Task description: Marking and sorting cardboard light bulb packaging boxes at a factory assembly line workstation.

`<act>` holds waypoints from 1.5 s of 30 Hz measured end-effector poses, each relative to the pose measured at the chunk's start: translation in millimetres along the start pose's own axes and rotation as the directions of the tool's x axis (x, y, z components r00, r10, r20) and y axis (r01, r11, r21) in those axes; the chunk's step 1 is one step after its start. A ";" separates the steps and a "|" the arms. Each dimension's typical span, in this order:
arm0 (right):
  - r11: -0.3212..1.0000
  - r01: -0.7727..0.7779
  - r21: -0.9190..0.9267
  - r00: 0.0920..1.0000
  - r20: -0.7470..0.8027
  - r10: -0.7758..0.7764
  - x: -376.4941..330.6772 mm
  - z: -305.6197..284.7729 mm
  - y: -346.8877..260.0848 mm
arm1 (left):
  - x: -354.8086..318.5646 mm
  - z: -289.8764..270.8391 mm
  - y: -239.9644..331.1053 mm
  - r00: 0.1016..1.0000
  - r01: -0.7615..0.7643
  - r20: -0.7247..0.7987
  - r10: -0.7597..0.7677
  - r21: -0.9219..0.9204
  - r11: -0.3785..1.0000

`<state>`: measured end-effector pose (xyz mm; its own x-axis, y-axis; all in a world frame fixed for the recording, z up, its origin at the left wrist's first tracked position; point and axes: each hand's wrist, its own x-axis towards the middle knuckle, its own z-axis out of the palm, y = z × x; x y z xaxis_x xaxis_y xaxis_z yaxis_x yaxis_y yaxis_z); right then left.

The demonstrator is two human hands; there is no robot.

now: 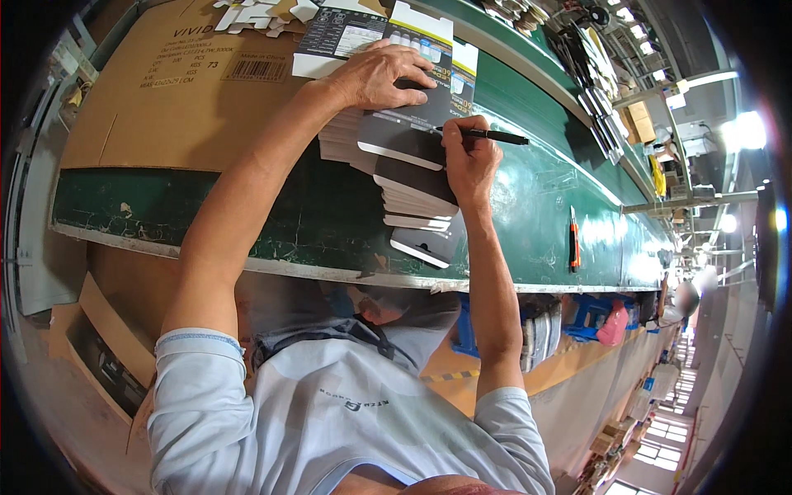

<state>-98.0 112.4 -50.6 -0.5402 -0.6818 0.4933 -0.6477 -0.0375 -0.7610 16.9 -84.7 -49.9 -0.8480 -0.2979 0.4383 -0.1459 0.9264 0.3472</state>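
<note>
My right hand (470, 165) is closed round a black marker pen (505, 137). The pen slants, its back end pointing right, and its writing tip is hidden behind my fingers at the edge of a flat, dark printed box sleeve (403, 140). On the upper part of that sleeve lies my left hand (381, 78), fingers spread and holding nothing, pressing on the card. Beneath is a fanned pile of similar flattened boxes (340, 140) with white edges. Nearer me, more dark flattened boxes (417, 202) overlap in a staggered stack.
A large brown cardboard carton (157, 99) lies on the green worktable (528, 198) at left. An orange utility knife (574, 239) rests to the right. White card pieces (256, 15) sit at the far edge. Blue stools (590, 313) stand beyond the table's near edge.
</note>
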 end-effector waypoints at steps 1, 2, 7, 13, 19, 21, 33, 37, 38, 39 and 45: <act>1.000 0.007 -0.024 1.000 -0.002 -0.007 0.1 -0.2 -1.5 | 0.1 -0.4 0.9 1.000 0.001 0.000 -0.001 0.000 1.000; 0.999 0.014 -0.047 1.000 -0.004 -0.014 0.3 -0.5 -3.0 | 0.2 -0.8 1.7 1.000 0.000 0.002 0.000 0.005 1.000; 0.998 0.009 -0.065 1.000 0.007 -0.009 0.9 -0.8 -5.8 | 0.3 -1.3 2.3 1.000 0.003 0.003 -0.003 0.003 1.000; 0.998 -0.003 -0.068 1.000 0.016 0.004 0.2 -1.9 -7.7 | 0.6 2.5 -0.7 1.000 -0.002 -0.009 0.002 -0.012 1.000; 0.998 0.003 -0.064 1.000 -0.006 -0.004 1.3 -0.3 -5.7 | 0.7 6.8 -4.1 0.999 -0.026 -0.046 0.025 -0.008 1.000; 0.998 0.011 -0.068 1.000 -0.010 -0.012 -0.2 -0.5 -2.0 | 0.5 7.4 -4.3 0.998 -0.029 -0.051 0.029 -0.007 1.000; 0.998 0.062 0.028 0.998 0.024 -0.063 -3.0 -1.8 3.8 | -1.4 8.7 -4.8 0.997 -0.030 -0.078 0.029 -0.010 0.999; 0.998 0.012 0.063 0.999 0.044 -0.015 -3.9 -3.7 5.1 | -0.1 3.8 -0.2 0.998 -0.024 -0.051 0.023 -0.019 1.000; 0.997 0.015 0.070 0.999 0.049 -0.019 -3.9 -3.9 5.2 | 0.0 1.9 1.5 0.999 -0.017 -0.032 0.017 -0.012 1.000; 0.997 0.016 0.069 0.999 0.050 -0.019 -3.9 -4.3 5.3 | 0.0 0.2 3.3 1.000 -0.010 -0.013 0.010 -0.006 1.000; 1.000 0.009 0.011 0.998 0.060 -0.010 -3.3 -3.9 0.1 | -0.7 1.1 2.3 0.999 -0.015 -0.040 0.014 -0.009 1.000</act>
<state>-98.4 117.5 -50.6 -0.5005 -0.7242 0.4743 -0.6466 -0.0517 -0.7611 16.6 -82.1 -50.3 -0.8291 -0.2936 0.4759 -0.1291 0.9286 0.3480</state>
